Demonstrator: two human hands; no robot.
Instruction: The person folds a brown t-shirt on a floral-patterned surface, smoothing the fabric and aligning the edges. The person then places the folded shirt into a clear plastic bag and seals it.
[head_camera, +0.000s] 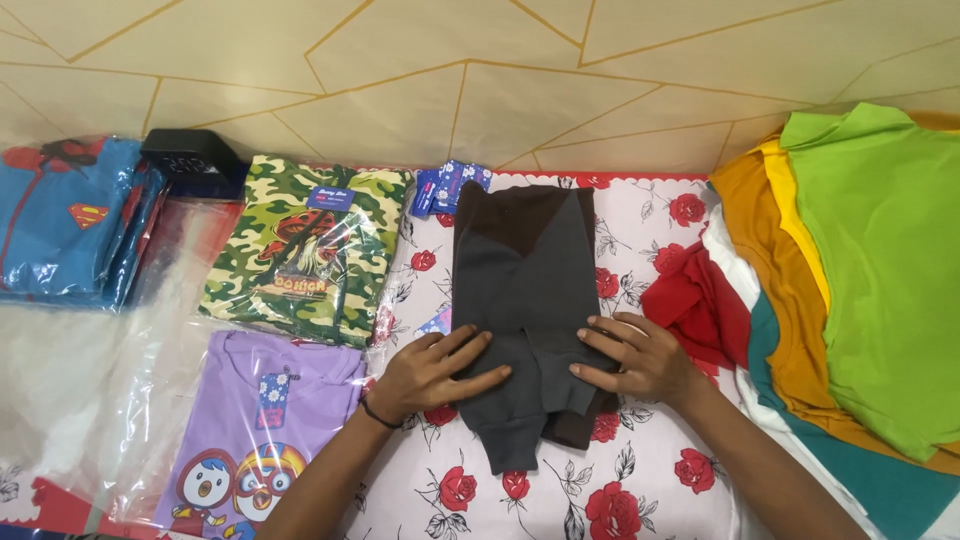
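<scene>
A dark grey and brown garment (525, 290) lies folded lengthwise on a white sheet with red roses (650, 470). Its ribbed cuffs point toward me. My left hand (430, 372) rests flat on the garment's lower left side, fingers spread. My right hand (635, 358) presses on its lower right edge, fingers bent over the fold. Neither hand lifts the cloth.
A stack of bright shirts, green (885, 260) on top, lies at right with a red one (700, 300) beside it. Bagged shirts sit at left: camouflage (310, 250), lilac cartoon (250, 440), blue (70, 220). A small blue packet (450, 187) lies behind the garment.
</scene>
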